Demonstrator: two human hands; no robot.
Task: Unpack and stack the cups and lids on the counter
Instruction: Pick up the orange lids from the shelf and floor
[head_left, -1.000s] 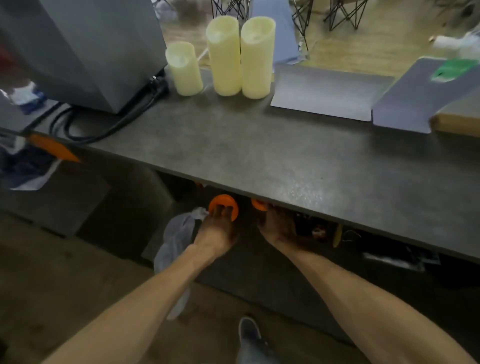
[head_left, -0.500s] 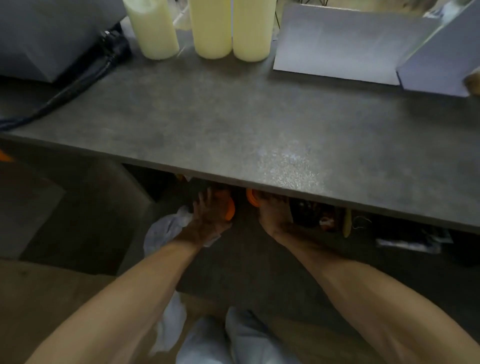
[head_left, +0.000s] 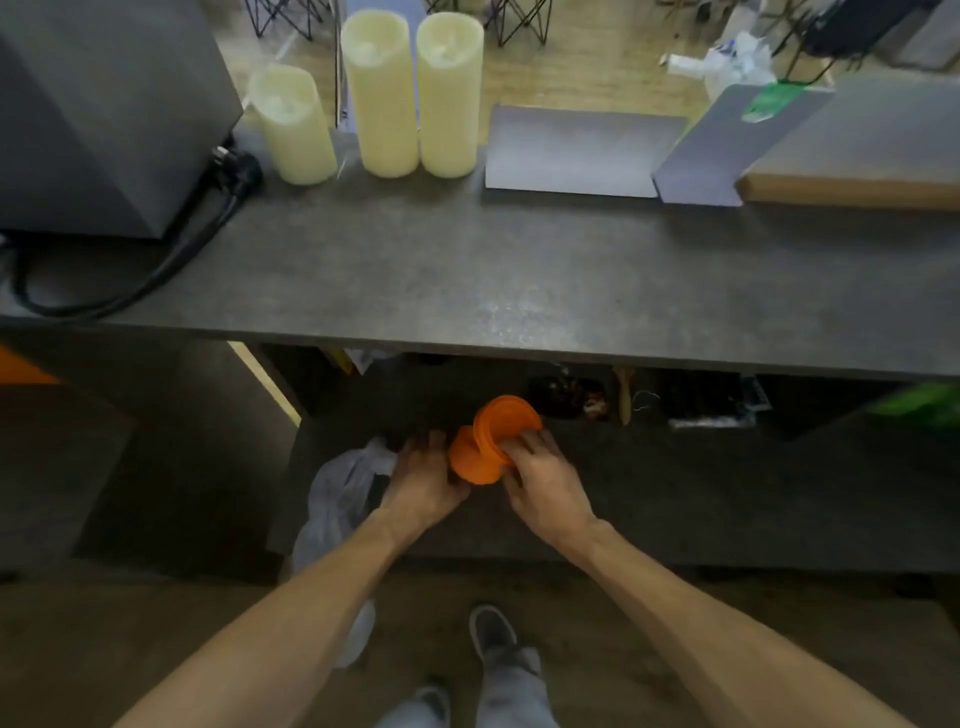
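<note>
Orange cups (head_left: 491, 447) (stacked), gripped by left hand (head_left: 423, 480), right hand (head_left: 540, 480)

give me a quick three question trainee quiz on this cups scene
1. True or false: the orange cups already stand on the counter.
2. How many cream candles stand on the counter: A two, B three, C five?
3. Which hand holds the cups at the rim end?

Key
1. False; both hands hold them below the counter's edge.
2. B.
3. The right hand; the left hand holds the other end.
</note>
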